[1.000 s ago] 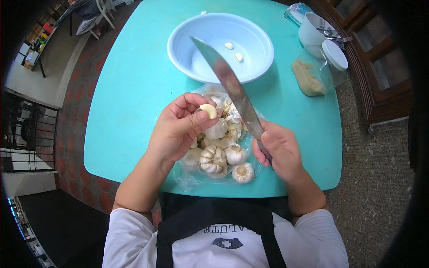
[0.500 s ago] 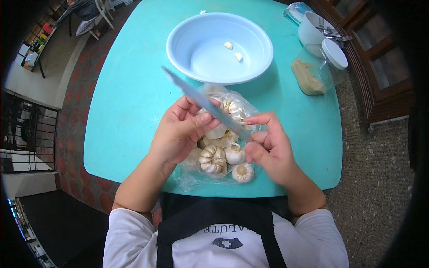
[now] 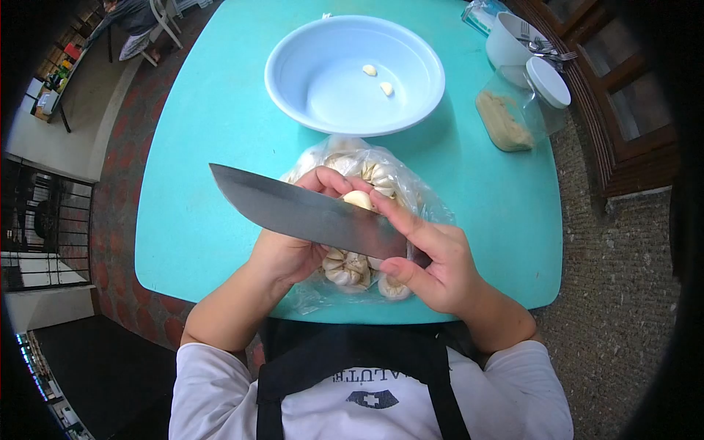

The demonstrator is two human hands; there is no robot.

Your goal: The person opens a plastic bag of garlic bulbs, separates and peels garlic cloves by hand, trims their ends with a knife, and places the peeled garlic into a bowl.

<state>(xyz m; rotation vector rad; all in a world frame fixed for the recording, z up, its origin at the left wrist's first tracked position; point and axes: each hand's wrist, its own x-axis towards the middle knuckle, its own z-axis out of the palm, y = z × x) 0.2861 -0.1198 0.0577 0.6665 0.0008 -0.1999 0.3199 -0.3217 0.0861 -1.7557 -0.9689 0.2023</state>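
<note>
A wide knife (image 3: pixel 308 210) lies flat-side up across the front of both hands, its tip pointing left. My right hand (image 3: pixel 433 264) grips it near the handle, the index finger stretched to the clove. Behind the blade my left hand (image 3: pixel 293 246) holds a pale garlic clove (image 3: pixel 358 199), its fingers partly hidden by the knife. Beneath the hands, a clear plastic bag (image 3: pixel 433 205) holds several garlic bulbs (image 3: pixel 346 269). Two peeled cloves (image 3: pixel 369 70) lie apart inside the light blue basin (image 3: pixel 282 88) beyond the bag.
On the turquoise table (image 3: pixel 198 183), a lidded jar (image 3: pixel 506 121) with tan contents stands at the right, beside a white container (image 3: pixel 507 44) with forks. A plastic packet (image 3: pixel 480 16) is behind them. Part of a seated person (image 3: pixel 136 22) shows at the upper left.
The knife has swung from upright to nearly level, its tip now to the left. My right hand has moved left, its index finger reaching the clove. The view has shifted slightly.
</note>
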